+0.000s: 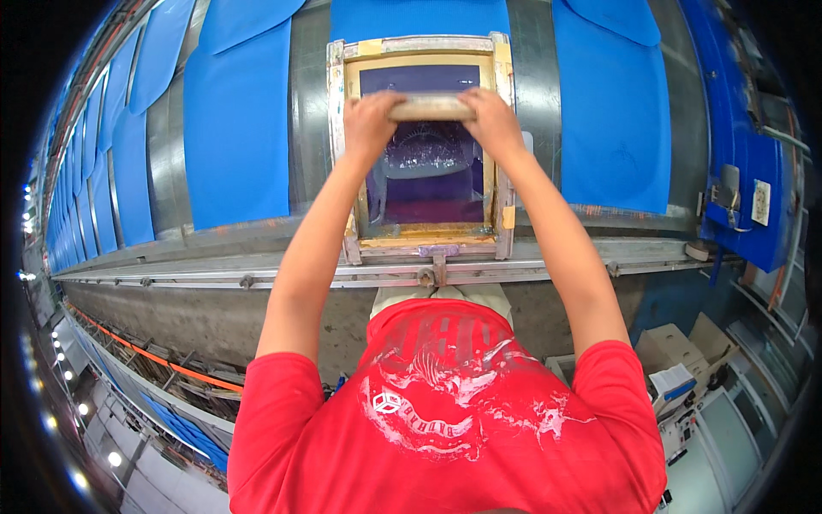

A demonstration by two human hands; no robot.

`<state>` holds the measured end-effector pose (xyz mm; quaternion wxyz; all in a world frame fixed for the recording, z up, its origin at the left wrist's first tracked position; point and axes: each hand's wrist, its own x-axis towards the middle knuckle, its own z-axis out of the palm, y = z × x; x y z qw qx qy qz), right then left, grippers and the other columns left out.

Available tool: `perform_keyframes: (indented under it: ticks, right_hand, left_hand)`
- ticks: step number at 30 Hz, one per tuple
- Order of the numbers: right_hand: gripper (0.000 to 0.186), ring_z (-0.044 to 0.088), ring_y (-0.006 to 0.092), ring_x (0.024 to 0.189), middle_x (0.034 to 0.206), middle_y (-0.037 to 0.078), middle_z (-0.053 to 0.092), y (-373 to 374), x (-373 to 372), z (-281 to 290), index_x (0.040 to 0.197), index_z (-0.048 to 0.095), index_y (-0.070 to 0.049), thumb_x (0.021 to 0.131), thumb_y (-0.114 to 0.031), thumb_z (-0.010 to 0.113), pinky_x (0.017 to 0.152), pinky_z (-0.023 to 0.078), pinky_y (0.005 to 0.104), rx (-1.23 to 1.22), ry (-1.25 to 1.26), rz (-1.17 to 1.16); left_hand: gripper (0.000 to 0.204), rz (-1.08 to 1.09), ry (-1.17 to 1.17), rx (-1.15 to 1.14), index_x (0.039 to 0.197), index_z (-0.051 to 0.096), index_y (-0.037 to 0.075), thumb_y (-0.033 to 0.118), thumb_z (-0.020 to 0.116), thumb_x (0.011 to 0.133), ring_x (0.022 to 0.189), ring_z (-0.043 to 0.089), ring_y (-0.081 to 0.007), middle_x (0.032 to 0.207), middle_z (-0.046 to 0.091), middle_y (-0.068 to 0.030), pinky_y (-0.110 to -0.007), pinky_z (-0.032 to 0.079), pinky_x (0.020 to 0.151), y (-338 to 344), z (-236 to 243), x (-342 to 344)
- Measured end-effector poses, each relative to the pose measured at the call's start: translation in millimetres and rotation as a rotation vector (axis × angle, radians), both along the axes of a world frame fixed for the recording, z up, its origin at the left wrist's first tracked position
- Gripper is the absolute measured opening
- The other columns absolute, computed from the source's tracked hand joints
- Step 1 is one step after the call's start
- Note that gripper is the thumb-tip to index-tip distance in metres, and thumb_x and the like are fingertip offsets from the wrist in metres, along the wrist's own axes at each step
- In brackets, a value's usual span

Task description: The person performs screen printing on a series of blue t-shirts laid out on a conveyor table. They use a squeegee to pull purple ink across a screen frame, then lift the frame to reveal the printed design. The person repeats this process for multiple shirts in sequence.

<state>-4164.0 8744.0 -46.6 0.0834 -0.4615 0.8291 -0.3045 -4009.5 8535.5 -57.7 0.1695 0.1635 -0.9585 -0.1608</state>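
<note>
Both my arms reach forward over a screen-printing frame (506, 171) that lies on the long table. Across its upper part I hold a squeegee with a pale bar-shaped handle (432, 108), somewhat blurred. My left hand (370, 127) is closed round its left end, my right hand (494, 122) round its right end. Under it the dark purple mesh (428, 201) shows a pale curved shape with whitish specks. The squeegee's blade is hidden beneath the handle and my hands.
Blue fabric pieces (235, 137) lie along the table on the left, and another blue piece (612, 128) lies on the right. A metal rail (214, 272) runs along the near edge. Blue machinery (753, 171) stands at the far right; cardboard boxes (676, 347) sit below it.
</note>
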Motion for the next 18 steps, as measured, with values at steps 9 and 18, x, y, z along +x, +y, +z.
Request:
perform_keyframes:
  ticks: [9, 18]
  right_hand:
    - [0.055, 0.059, 0.0342, 0.121, 0.125, 0.014, 0.065, 78.2, 113.6, -24.5, 0.121, 0.068, -0.005, 0.068, 0.007, 0.074, 0.105, 0.049, 0.0430, 0.021, -0.065, -0.024]
    - [0.042, 0.060, 0.0346, 0.118, 0.122, 0.015, 0.066, -0.5, 3.4, -9.0, 0.116, 0.069, -0.003, 0.074, 0.002, 0.073, 0.102, 0.050, 0.0428, -0.095, 0.060, -0.025]
  left_hand:
    - [0.049, 0.029, -0.075, -0.045, 0.106, 0.075, 0.020, -0.006, 0.068, 0.065, 0.097, 0.064, -0.0189, 0.108, 0.072, 0.0058, -0.040, 0.039, 0.082, 85.4, -14.2, 109.7]
    - [0.046, 0.034, -0.058, -0.106, 0.110, 0.075, 0.028, 0.000, 0.068, 0.074, 0.106, 0.069, -0.0154, 0.116, 0.075, 0.0068, -0.047, 0.039, 0.092, 6.6, 3.0, 4.6]
